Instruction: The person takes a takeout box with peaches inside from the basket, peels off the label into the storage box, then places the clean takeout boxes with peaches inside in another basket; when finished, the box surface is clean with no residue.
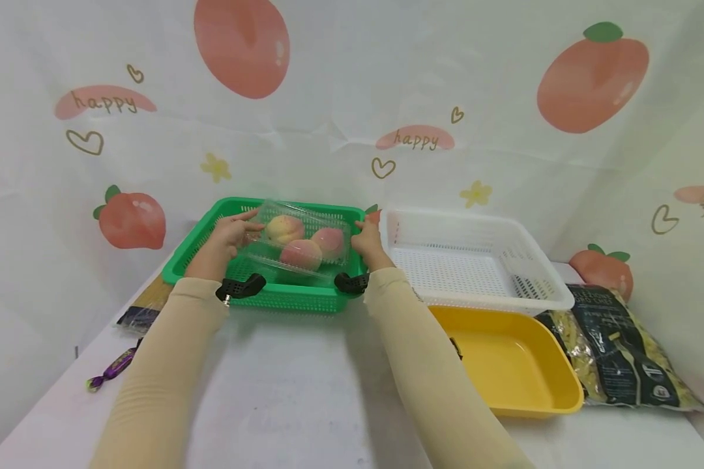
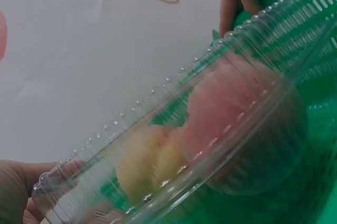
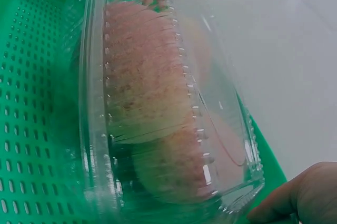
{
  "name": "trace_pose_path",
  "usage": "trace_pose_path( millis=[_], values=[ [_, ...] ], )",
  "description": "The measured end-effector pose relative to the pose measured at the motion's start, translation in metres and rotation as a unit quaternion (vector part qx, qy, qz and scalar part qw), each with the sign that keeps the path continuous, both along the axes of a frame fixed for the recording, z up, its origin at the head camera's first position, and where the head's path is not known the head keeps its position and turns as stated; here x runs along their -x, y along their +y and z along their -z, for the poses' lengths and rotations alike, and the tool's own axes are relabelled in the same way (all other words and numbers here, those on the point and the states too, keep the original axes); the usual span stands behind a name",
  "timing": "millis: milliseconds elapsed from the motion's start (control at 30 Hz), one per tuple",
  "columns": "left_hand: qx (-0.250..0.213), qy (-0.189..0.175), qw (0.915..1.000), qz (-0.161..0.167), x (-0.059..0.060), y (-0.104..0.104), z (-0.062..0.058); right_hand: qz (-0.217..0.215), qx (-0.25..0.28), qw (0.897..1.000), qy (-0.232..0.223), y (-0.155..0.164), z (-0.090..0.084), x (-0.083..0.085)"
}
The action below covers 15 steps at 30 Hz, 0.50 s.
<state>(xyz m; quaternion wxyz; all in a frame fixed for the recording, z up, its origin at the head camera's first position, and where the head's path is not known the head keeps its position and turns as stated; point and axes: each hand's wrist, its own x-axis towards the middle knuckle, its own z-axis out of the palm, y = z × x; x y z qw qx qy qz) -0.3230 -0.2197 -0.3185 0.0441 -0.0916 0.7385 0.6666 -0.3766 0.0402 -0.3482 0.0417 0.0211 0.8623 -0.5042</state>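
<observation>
Both ends pinched: left hand [image 1: 227, 236] and right hand [image 1: 368, 242] holding clear peach clamshell [image 1: 301, 242], long axis crosswise, above green basket [image 1: 281, 296].

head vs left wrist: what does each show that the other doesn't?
Head only: the white basket, yellow tray, dark pasta bag, wrapped candy, both sleeves, and the whole green basket.

Left wrist only: a close look at the clear clamshell's ribbed rim.

Both: the left hand and right hand holding the clamshell of peaches by its ends over the green basket.
</observation>
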Motion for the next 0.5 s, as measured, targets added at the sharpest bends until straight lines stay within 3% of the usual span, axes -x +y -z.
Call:
trace_pose_path(
  millis=[167, 300, 500],
  values=[
    [-0.03, -0.017, 0.9993, -0.011, 0.002, 0.0, 0.006, 0.002, -0.003, 1.0, 0.005, 0.0, 0.0, -0.002],
    [-0.022, -0.024, 0.9993, -0.019, 0.003, 0.0, 0.009, 0.001, -0.002, 1.0, 0.008, 0.001, -0.001, -0.003],
    [0.04, -0.034, 0.9986, -0.003, 0.002, -0.001, 0.013, -0.003, -0.007, 1.0, 0.003, 0.0, -0.001, -0.001]
  ],
)
